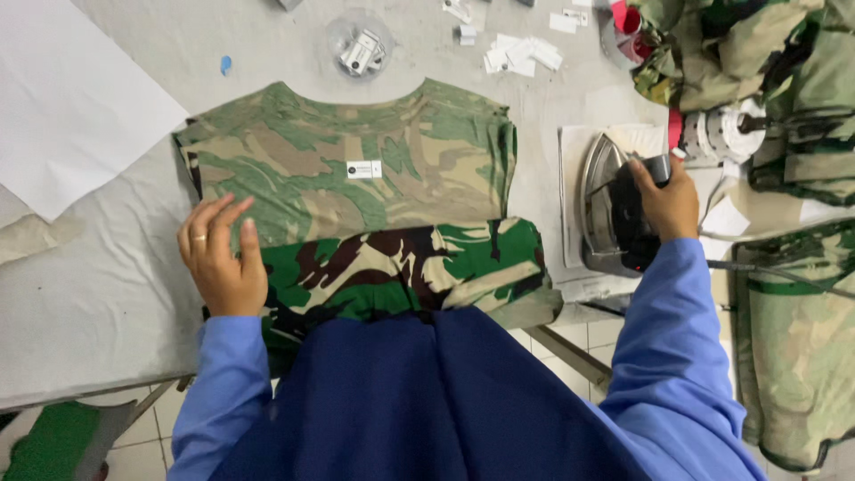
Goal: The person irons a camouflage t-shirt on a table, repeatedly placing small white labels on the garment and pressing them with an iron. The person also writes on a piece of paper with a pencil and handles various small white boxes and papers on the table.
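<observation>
- A camouflage shirt (356, 187) lies flat on the grey surface (107, 276), folded, with the neck opening towards the far edge and a small white label (363, 169) near its middle.
- The near part of the shirt is folded up and shows a darker camouflage fold (410, 267), with deeper green and brown patches.
- The left hand (218, 258) rests on the left side of the shirt, palm down, fingers stretched out and only slightly apart; it pinches nothing. There is a ring on one finger.
- The right hand (663, 200) is closed around the black handle of an iron (610, 209). The iron stands on a white pad (574, 151), just beside the right edge of the shirt and not touching it.
- Both arms have light blue sleeves, above a dark blue garment.
- A large white paper sheet (71, 98) lies on the surface, at far left.
- Beyond the neck opening there is a clear round dish (359, 44) with small parts, and some white tags (521, 55) near it.
- At the right, well apart from the shirt, is a pile of camouflage garments (784, 80).
</observation>
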